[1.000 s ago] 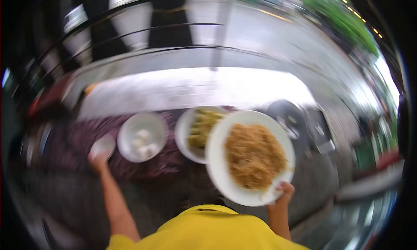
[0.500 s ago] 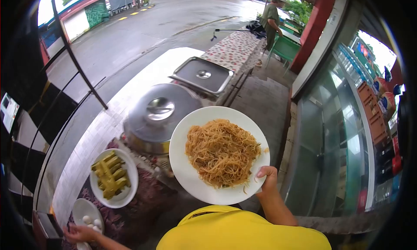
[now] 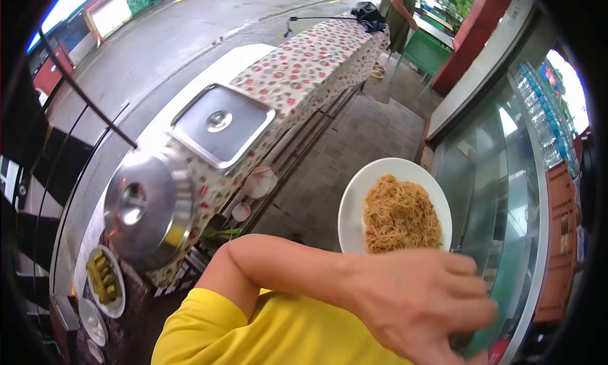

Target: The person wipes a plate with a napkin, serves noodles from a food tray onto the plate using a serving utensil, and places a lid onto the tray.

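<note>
Across the front of my yellow shirt reaches my left arm, and my left hand (image 3: 421,298) is at the lower right, back of the hand toward me. Its fingers are bent and slightly blurred, with a gap between forefinger and thumb; I see nothing held in it. Just beyond it is a white plate (image 3: 352,210) heaped with brown thin noodles (image 3: 399,213), its near edge hidden by the hand and wrist. Whether the hand touches the plate I cannot tell. My right hand does not show; the left hand and plate cover that area.
A round lidded steel pot (image 3: 152,206) and a rectangular steel lid (image 3: 221,124) sit on the flowered tablecloth (image 3: 304,67). Lower left are a plate of green food (image 3: 104,282) and a bowl of eggs (image 3: 94,324). A glass case (image 3: 472,175) stands right; a person (image 3: 399,13) stands far back.
The noodle plate has shifted right, toward the glass case. My left hand has left the egg bowl and swung across my body to the plate's near side. My right hand is now hidden.
</note>
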The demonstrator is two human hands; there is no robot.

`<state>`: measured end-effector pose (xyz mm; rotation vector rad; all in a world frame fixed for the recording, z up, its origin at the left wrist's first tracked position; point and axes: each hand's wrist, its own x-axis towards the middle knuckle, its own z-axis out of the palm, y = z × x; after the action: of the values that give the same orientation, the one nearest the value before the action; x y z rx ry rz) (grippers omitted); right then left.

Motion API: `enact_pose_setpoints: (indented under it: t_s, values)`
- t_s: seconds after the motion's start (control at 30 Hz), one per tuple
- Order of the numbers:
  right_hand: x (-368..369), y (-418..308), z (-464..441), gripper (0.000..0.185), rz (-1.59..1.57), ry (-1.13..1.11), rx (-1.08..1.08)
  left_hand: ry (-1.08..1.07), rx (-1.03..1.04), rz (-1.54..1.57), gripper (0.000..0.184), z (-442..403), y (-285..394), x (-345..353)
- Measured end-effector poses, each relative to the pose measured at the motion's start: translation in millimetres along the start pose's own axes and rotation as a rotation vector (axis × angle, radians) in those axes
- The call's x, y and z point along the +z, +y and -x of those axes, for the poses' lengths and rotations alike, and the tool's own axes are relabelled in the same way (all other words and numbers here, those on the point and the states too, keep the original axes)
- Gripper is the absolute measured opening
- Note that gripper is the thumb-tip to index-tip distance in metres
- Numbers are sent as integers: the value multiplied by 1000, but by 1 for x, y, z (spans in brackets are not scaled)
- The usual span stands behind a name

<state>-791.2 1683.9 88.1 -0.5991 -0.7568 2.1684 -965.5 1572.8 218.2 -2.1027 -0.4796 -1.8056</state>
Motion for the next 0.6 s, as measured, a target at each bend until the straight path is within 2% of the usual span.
enact_pose_setpoints:
  t_s: [0.13,0.33,0.47,0.53,0.6]
  values:
    - [-41,-49,-107,70,-51,126,-110,334,131,33,30,-18,-130,62]
    - [-78,-126,-236,71,-74,289,-286,382,73,291,17,-49,-293,120]
    - [-96,-167,-333,71,-143,391,-344,73,58,526,12,-55,-408,139]
    - [-108,-186,-397,71,-115,408,-345,-216,36,638,17,-44,-480,149]
    - [-115,-211,-469,73,19,393,-315,-628,-15,709,31,-19,-556,139]
